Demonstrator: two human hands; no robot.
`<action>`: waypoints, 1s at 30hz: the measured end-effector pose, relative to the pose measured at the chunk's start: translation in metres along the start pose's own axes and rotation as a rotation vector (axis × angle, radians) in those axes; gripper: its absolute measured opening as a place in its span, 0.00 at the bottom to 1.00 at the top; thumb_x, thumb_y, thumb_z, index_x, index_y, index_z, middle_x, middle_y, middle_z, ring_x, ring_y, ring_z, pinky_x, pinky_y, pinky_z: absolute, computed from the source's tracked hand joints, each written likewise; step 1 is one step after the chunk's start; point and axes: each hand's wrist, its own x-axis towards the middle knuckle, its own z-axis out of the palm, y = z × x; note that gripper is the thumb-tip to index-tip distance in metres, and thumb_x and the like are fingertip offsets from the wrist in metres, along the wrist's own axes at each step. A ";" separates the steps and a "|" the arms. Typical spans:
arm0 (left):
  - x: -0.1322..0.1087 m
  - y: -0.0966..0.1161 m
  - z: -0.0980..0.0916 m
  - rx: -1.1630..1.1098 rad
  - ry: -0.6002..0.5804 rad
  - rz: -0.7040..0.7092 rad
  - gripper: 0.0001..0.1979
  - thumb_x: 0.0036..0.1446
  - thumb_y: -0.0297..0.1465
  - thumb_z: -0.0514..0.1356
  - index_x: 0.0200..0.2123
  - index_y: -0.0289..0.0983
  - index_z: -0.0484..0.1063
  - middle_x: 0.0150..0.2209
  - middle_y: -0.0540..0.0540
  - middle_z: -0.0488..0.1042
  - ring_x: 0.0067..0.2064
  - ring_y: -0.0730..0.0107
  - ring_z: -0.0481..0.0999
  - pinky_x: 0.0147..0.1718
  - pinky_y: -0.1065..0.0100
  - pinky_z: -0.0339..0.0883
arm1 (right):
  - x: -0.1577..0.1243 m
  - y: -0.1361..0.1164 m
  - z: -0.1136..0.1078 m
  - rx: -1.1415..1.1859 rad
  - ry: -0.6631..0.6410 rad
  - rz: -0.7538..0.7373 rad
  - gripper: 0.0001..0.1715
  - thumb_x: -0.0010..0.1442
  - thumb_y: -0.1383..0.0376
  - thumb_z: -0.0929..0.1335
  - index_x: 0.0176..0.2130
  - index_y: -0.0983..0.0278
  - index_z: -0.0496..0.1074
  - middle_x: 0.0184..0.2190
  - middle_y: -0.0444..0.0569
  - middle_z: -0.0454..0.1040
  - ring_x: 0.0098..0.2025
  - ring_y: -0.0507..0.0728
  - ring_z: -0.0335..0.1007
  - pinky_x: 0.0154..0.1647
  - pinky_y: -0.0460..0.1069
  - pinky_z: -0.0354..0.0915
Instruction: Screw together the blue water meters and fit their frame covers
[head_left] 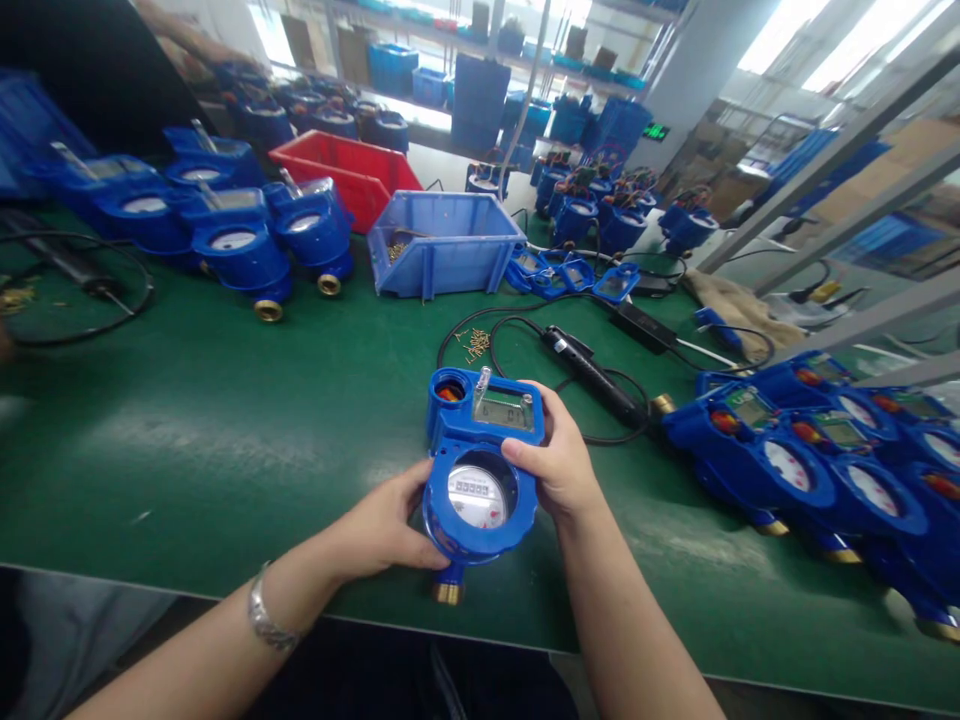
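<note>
Between my two hands is a blue water meter (481,465) with a round dial, a small LCD window and a brass threaded end at the bottom. My left hand (394,520) grips its left side, with the thumb low on the round housing. On the right side, my right hand (559,455) wraps round the casing, its thumb lying between the display part and the dial. A small clear piece stands on the top edge beside the LCD. Just behind the meter lies a scatter of brass screws (475,345). A black electric screwdriver (596,376) rests to the right.
A blue bin (450,245) and a red bin (341,165) stand at the back. Finished-looking meters (240,240) sit at left, more meters (810,450) at right. Blue covers (574,275) and a cable lie behind. Another person's arm (199,40) shows at upper left.
</note>
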 end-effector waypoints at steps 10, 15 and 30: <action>0.022 0.019 -0.008 0.261 -0.179 0.022 0.40 0.31 0.27 0.73 0.52 0.36 0.65 0.52 0.37 0.72 0.54 0.51 0.69 0.56 0.48 0.56 | -0.005 0.001 -0.016 -0.161 0.000 0.025 0.48 0.48 0.43 0.70 0.59 0.65 0.56 0.60 0.58 0.60 0.61 0.63 0.55 0.62 0.57 0.53; 0.012 0.009 0.002 0.305 -0.087 0.096 0.39 0.29 0.28 0.73 0.50 0.37 0.67 0.50 0.38 0.73 0.53 0.50 0.70 0.56 0.46 0.56 | -0.054 0.010 -0.043 -0.268 0.049 0.164 0.43 0.51 0.51 0.72 0.59 0.62 0.57 0.61 0.57 0.58 0.63 0.63 0.52 0.64 0.60 0.46; 0.008 0.019 0.002 0.270 -0.226 -0.024 0.34 0.38 0.26 0.70 0.52 0.42 0.68 0.51 0.45 0.74 0.54 0.55 0.71 0.56 0.52 0.59 | -0.100 0.070 0.025 -0.272 0.147 0.129 0.53 0.38 0.64 0.77 0.59 0.59 0.55 0.58 0.57 0.61 0.58 0.68 0.59 0.58 0.62 0.59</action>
